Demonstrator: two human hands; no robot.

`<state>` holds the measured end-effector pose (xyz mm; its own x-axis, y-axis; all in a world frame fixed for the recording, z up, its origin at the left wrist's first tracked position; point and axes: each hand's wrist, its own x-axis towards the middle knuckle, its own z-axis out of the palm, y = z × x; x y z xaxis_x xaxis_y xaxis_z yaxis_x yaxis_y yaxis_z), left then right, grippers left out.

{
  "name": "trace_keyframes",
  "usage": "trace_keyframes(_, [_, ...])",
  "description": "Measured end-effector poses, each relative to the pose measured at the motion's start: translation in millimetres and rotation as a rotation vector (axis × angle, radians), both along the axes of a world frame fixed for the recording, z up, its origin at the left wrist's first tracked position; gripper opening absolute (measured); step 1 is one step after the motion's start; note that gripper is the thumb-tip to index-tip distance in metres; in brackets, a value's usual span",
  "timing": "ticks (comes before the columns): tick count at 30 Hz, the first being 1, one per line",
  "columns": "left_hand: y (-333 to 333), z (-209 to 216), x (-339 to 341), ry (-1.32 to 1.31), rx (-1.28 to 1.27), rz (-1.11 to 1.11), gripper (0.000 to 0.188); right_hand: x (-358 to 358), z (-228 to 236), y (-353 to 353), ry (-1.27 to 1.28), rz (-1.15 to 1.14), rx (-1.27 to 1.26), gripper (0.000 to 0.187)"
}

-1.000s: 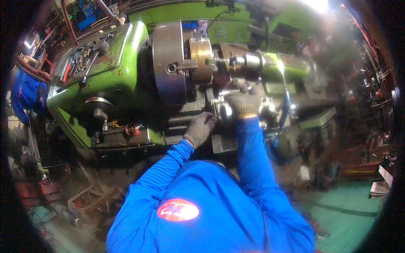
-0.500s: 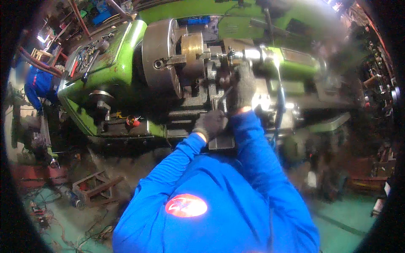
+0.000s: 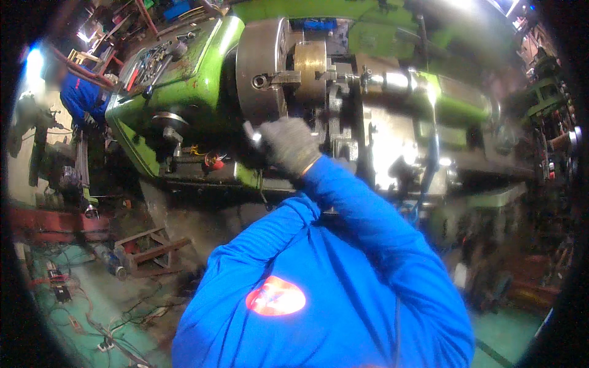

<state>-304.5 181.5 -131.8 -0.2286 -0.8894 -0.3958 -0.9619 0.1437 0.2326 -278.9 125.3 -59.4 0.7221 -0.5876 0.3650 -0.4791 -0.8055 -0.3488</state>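
My right hand [image 3: 288, 144], in a grey work glove, reaches across to the left, just below the big steel lathe chuck [image 3: 253, 58]. Its fingers look curled, and a short bright metal piece [image 3: 251, 132] shows at their tips; blur hides what kind it is. My left hand is hidden beneath the right forearm; only its blue sleeve [image 3: 288, 214] shows. The chuck's jaws hold a brass-coloured ring [image 3: 310, 66]. To the ring's right, a shiny steel tailstock spindle [image 3: 392, 81] points toward it.
The green headstock [image 3: 184, 92] carries loose hand tools [image 3: 152, 66] on top. A lever with a round hub [image 3: 169, 119] juts from its front. A hose [image 3: 433, 135] hangs at the right. Another person in blue [image 3: 80, 98] is at far left. A rusty frame [image 3: 153, 248] lies on the floor.
My right hand has moved left from the carriage area to below the chuck. My left hand has gone out of sight under the right arm. The view has shifted, moving the lathe rightward.
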Motion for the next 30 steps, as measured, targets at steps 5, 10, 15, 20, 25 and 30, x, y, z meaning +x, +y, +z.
trace_keyframes(5, [-29.9,26.1,-14.2,0.046,0.005,-0.003,0.034,58.5,55.1,69.9,-0.060,0.257,0.175,0.017])
trace_keyframes(10, [-24.1,57.7,22.4,0.363,-0.052,0.082,0.041,94.1,46.0,75.0,-0.166,0.453,0.038,0.017])
trace_keyframes(15, [-6.7,15.3,90.7,0.345,0.064,-0.013,0.049,39.0,30.7,4.7,-0.311,0.098,0.068,0.017])
trace_keyframes(20, [19.5,-11.4,103.3,0.601,-0.042,0.557,0.058,-17.0,15.1,-13.1,-0.683,-0.370,0.440,0.027])
trace_keyframes(25, [18.3,-25.0,76.1,1.079,-0.402,0.549,0.052,-35.4,-9.3,10.2,-0.830,-0.504,0.579,0.028])
trace_keyframes(30, [18.2,-20.9,59.6,1.126,-0.358,0.243,0.050,-67.8,14.7,24.5,-0.422,-0.382,0.256,0.033])
